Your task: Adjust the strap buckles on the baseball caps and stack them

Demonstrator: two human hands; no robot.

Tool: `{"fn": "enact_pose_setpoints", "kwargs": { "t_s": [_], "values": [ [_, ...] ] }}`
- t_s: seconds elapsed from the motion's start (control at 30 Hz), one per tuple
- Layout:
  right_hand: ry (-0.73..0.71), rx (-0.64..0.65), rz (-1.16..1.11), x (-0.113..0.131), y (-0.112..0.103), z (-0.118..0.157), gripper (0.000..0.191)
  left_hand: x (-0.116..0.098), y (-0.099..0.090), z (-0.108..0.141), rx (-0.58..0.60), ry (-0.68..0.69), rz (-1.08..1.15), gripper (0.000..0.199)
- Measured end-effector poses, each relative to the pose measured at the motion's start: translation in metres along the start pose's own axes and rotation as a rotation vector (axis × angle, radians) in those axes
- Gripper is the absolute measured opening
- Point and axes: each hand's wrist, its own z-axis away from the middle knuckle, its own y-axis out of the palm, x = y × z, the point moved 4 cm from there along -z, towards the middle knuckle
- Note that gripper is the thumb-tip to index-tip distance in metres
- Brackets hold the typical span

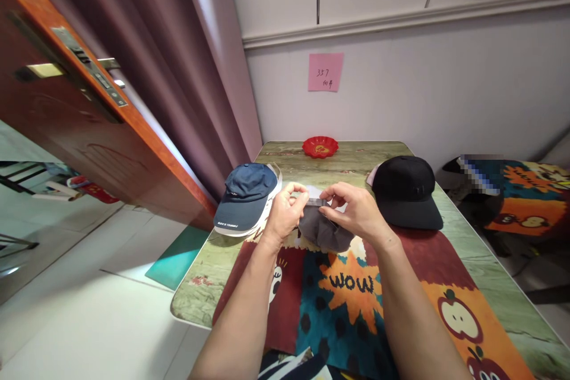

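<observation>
A dark grey cap (324,234) is held over the middle of the table, its adjustable back strap (317,202) stretched level between my hands. My left hand (286,211) is closed, pinching the strap's left end between thumb and fingertips. On the other side, my right hand (356,209) pinches the right end, thumb below and fingers above. Most of the cap's far side is hidden. Left of my hands sits a navy cap (249,190) on top of a white one, brim toward me. To the right rests a black cap (407,193) with something pale behind it.
A colourful "WOW" mat (342,309) covers the front of the wood-patterned table (200,294). At the back edge stands a red scalloped dish (320,146). A pink note (326,72) is stuck to the wall. An open wooden door (102,148) is at the left.
</observation>
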Motion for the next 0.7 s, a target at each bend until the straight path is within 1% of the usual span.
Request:
{"fn": "enact_pose_setpoints", "kwargs": {
  "t_s": [0.07,0.1,0.13,0.17,0.27,0.37,0.47,0.53,0.63,0.7],
  "values": [
    [-0.013,-0.011,0.005,0.001,-0.001,0.000,0.012,-0.003,0.007,0.002,0.119,-0.003,0.000,0.038],
    [-0.020,-0.016,-0.001,0.001,-0.001,-0.001,0.013,-0.003,0.010,0.003,0.176,0.000,-0.001,0.039],
    [-0.027,-0.018,-0.010,0.002,-0.001,-0.001,0.014,-0.003,0.013,0.003,0.209,0.000,0.001,0.037],
    [-0.032,-0.017,-0.020,0.002,-0.002,-0.001,0.015,-0.002,0.014,0.003,0.219,-0.006,0.010,0.036],
    [0.009,0.006,-0.079,-0.001,-0.003,0.000,0.024,0.001,0.013,0.001,0.168,-0.041,0.068,0.033],
    [0.138,0.132,-0.135,-0.008,0.000,0.002,0.035,0.003,0.011,0.000,0.139,-0.061,0.110,0.032],
    [0.227,0.266,-0.186,-0.015,0.004,0.006,0.028,0.001,0.009,-0.001,0.112,-0.061,0.112,0.032],
    [0.250,0.276,-0.273,-0.020,0.005,0.007,0.026,0.000,0.009,-0.001,0.108,-0.059,0.103,0.029],
    [0.268,0.220,-0.385,-0.026,0.006,0.007,0.030,-0.002,0.010,-0.002,0.124,-0.035,0.081,0.023],
    [0.307,0.191,-0.423,-0.029,0.007,0.007,0.032,-0.003,0.010,-0.001,0.130,-0.003,0.063,0.021]
  ]
}}
